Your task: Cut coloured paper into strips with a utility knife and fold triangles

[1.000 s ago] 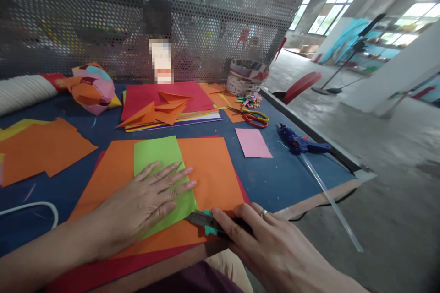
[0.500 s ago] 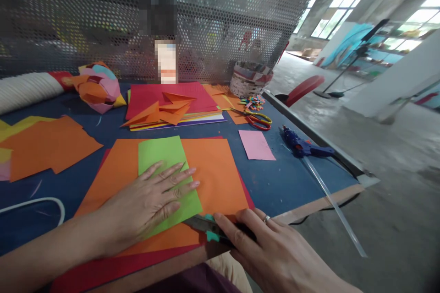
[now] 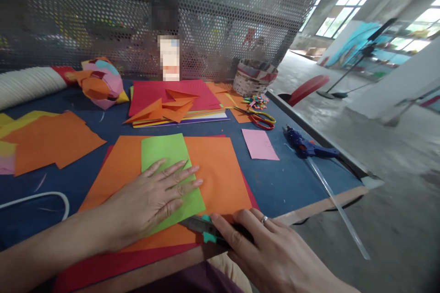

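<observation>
My left hand [image 3: 158,192] lies flat, fingers spread, on a light green paper sheet [image 3: 165,144]. Below the green sheet is a larger orange sheet [image 3: 215,165], with a red sheet [image 3: 137,263] under that. At the table's front edge, my right hand [image 3: 257,242] grips scissors with dark blades [image 3: 194,223] and teal-and-black handles. The blades point left and meet the green sheet's lower edge; the fingers hide most of the handles. A short dark mark shows on the green sheet just above my left fingers.
A pink paper piece [image 3: 260,144], red-and-yellow-handled scissors [image 3: 263,120] and a blue glue gun [image 3: 307,147] lie to the right. Behind are stacked papers [image 3: 182,96], a woven basket [image 3: 255,78] and a paper ball [image 3: 101,83]. Orange sheets [image 3: 58,142] and a white cable [image 3: 44,197] lie left.
The whole view has shifted slightly. Both hands, the green sheet and the scissors keep about the same positions relative to each other.
</observation>
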A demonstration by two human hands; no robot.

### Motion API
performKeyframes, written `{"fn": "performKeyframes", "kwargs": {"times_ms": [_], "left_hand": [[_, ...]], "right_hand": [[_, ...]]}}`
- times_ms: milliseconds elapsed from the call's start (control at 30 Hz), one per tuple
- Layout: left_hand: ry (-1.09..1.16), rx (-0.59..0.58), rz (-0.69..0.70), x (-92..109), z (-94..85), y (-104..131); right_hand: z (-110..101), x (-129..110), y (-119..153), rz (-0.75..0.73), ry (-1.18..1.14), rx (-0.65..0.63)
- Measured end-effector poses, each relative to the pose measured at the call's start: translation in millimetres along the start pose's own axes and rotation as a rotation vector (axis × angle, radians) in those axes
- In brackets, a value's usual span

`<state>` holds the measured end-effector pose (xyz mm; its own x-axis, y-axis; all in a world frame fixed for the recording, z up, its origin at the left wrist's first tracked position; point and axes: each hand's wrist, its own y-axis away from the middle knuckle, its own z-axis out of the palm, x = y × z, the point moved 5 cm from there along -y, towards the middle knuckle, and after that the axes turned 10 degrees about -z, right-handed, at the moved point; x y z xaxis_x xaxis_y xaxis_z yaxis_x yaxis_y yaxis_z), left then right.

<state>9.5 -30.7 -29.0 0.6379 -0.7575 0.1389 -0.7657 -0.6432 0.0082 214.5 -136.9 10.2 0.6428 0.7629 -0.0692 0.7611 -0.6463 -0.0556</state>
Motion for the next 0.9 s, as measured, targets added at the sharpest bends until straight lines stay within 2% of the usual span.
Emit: {"fn": "performKeyframes", "kwargs": {"times_ms": [267, 567, 733, 900], "left_hand": [[0.037, -0.040, -0.017, 1, -0.9, 1], [0.088, -0.126, -0.075, 1, -1.4, 0], [0.119, -0.177, -0.087, 2, -1.5, 0], [0.118, -0.164, -0.092, 2, -1.8, 0]], "right_hand": [[1, -2, -7, -0.040, 0.013, 0.003], [4, -5, -12, -0.060, 0.027, 0.081], [5, -6, -15, -0.065, -0.017, 0.002], [1, -6, -18, -0.075, -0.050, -0.010]]}}
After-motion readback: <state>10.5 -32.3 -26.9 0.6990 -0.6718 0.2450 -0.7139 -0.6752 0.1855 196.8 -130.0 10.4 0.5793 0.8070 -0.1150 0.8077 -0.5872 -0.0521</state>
